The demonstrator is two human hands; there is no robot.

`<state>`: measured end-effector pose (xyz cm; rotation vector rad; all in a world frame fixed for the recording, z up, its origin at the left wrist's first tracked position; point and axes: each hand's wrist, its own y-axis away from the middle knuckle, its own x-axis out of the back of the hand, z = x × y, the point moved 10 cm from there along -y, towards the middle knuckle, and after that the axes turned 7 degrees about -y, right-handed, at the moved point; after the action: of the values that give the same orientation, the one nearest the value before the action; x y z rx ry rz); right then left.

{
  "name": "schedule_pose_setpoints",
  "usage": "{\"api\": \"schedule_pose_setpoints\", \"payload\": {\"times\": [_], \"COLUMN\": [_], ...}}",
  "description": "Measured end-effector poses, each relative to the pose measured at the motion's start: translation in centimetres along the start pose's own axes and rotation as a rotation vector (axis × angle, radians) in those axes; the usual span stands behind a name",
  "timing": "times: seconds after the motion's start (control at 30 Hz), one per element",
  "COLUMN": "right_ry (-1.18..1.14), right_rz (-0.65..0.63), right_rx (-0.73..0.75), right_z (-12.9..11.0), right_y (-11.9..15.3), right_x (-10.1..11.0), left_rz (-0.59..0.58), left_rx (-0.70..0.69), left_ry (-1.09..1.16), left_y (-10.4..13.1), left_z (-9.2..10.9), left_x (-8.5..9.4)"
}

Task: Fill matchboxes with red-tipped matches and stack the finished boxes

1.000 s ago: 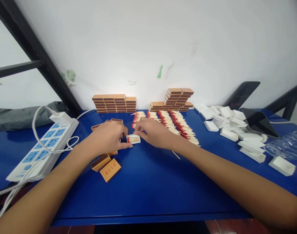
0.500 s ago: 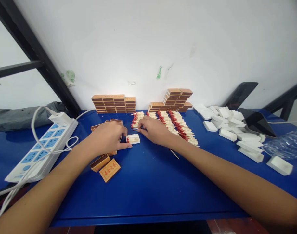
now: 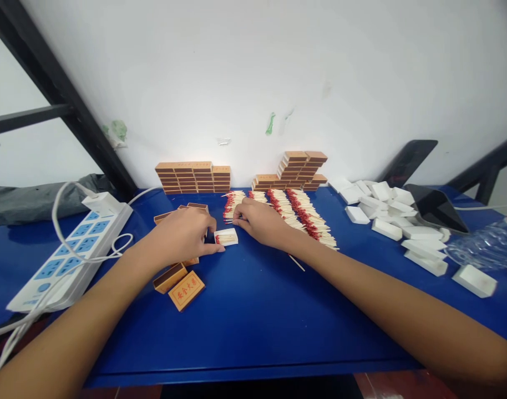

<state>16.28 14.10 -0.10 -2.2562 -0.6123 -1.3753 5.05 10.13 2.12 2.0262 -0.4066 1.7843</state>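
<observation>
A white matchbox tray with several red-tipped matches lies on the blue table. My left hand is at the tray's left end, thumb and fingers curved round that end. Just behind and right of the tray, my right hand has its thumb and fingertips pinched together beside the row of loose matches; anything between them is too small to make out. More rows of matches lie behind the right wrist. Orange matchbox sleeves lie under and in front of my left hand.
Stacked matchboxes and a second stack stand against the wall. White trays are heaped at the right, near a black object and a clear bottle. A power strip with cables lies left.
</observation>
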Motion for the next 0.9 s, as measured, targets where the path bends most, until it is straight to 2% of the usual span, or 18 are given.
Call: {"api": "schedule_pose_setpoints", "payload": {"times": [0.43, 0.57, 0.73, 0.8, 0.9], "right_ry": [-0.034, -0.104, -0.138, -0.143, -0.114], "right_rz": [-0.008, -0.001, -0.059, -0.026, 0.076], "right_rx": [-0.010, 0.058, 0.148, 0.172, 0.118], "right_z": [0.4, -1.0, -3.1, -3.1, -1.4], "right_y": [-0.1, 0.6, 1.4, 1.2, 0.5], "right_x": [0.1, 0.9, 0.0, 0.3, 1.5], "left_rz": [-0.007, 0.007, -0.004, 0.004, 0.016], "left_rx": [0.000, 0.002, 0.002, -0.001, -0.003], "left_ry": [-0.010, -0.038, -0.037, -0.029, -0.011], "left_y": [0.1, 0.0, -0.1, 0.0, 0.1], "left_z": [0.1, 0.1, 0.0, 0.1, 0.1], "left_x": [0.1, 0.2, -0.1, 0.0, 0.2]}}
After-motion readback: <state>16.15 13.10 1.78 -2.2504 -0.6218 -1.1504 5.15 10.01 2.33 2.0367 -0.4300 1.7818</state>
